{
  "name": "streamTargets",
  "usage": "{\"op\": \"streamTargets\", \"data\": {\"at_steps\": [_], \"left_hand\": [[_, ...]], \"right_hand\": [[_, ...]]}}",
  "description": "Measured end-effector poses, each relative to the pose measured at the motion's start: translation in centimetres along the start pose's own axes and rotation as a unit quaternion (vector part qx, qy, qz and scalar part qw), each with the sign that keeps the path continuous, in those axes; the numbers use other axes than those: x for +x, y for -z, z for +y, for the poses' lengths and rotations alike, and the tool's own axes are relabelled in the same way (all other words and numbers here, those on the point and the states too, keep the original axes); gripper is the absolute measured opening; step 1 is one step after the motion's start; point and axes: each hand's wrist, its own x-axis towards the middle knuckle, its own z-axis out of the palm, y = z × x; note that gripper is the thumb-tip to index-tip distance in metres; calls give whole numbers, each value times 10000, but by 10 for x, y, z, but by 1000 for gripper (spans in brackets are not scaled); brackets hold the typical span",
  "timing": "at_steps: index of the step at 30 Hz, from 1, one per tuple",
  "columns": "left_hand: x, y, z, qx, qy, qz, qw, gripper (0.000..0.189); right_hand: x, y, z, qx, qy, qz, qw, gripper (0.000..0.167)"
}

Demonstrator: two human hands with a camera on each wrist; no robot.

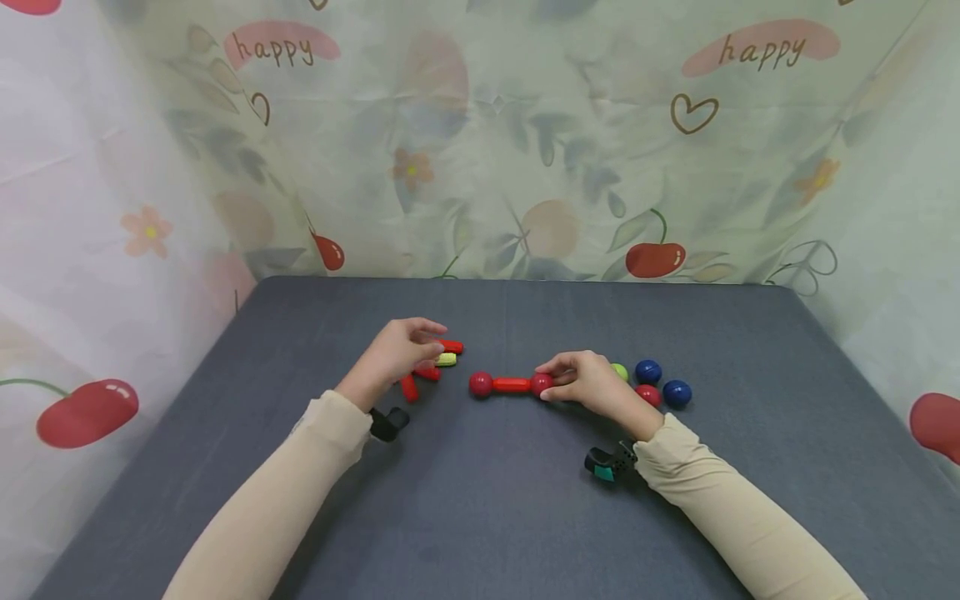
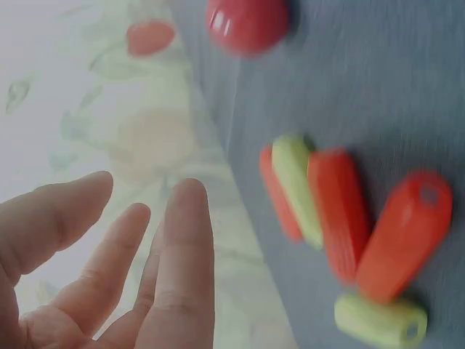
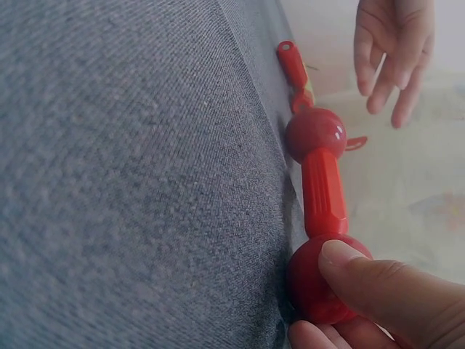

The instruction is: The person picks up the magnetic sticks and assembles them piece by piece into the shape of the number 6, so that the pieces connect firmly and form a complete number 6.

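Observation:
A red rod [image 1: 512, 385] joins two red balls in a dumbbell shape on the dark tabletop. My right hand [image 1: 588, 382] pinches the right-hand red ball [image 3: 320, 280] between thumb and fingers. The other red ball [image 1: 481, 384] is at the left end, and no hand touches it. Over the loose rods hovers my left hand [image 1: 405, 348], its fingers spread and holding nothing in the left wrist view. Beneath and beside it lie several red rods [image 2: 407, 233] and yellow-green rods [image 2: 294, 185], partly covered by the hand in the head view.
Right of my right hand sit two blue balls [image 1: 677, 394], a red ball [image 1: 648, 395] and a green ball [image 1: 619, 372], the last partly behind the hand. A patterned curtain [image 1: 495, 150] hangs along the table's far edge and both sides.

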Motion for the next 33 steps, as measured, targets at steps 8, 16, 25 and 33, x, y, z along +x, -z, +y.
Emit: {"op": "streamTargets", "data": {"at_steps": [8, 16, 25, 33], "left_hand": [[6, 35, -17, -525, 324, 458, 9970, 38], [19, 40, -45, -194, 723, 730, 9945, 40], [35, 36, -60, 167, 1310, 767, 9883, 41], [35, 33, -59, 400, 1465, 826, 9849, 38]], "right_hand": [[1, 0, 1, -14, 100, 17, 9999, 35], [1, 1, 0, -34, 114, 25, 9999, 35], [1, 0, 0, -31, 131, 23, 9999, 35], [0, 0, 0, -8, 178, 10, 9998, 35]]}}
